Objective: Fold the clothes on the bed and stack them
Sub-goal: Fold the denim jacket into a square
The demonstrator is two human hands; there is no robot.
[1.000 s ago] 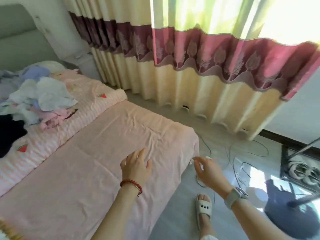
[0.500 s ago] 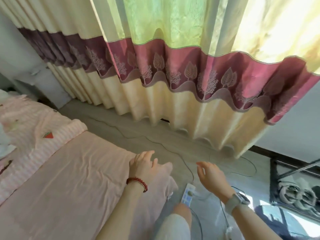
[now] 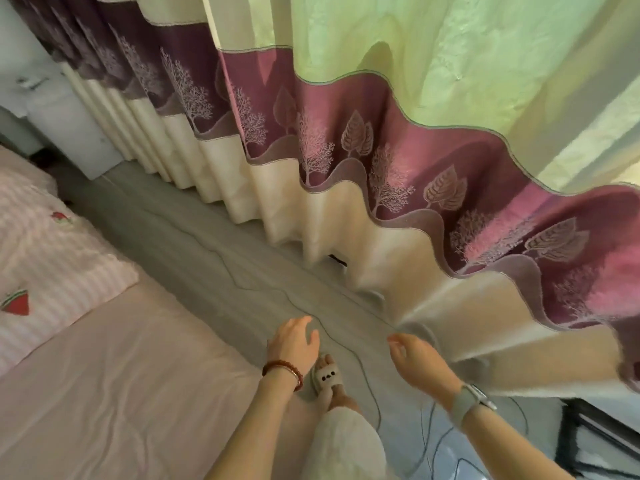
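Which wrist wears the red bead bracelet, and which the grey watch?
The left hand has the red bead bracelet at its wrist; the right hand has the grey watch. Both hands hang open over the floor, holding nothing.

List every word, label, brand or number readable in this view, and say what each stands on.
None: no readable text anywhere in the view.
Curtain: tree and leaf patterns only, no lettering.
Striped quilt: watermelon pictures, no words.
Slipper: three dark dots, not letters.
Wristwatch on the right arm: face not readable from here.
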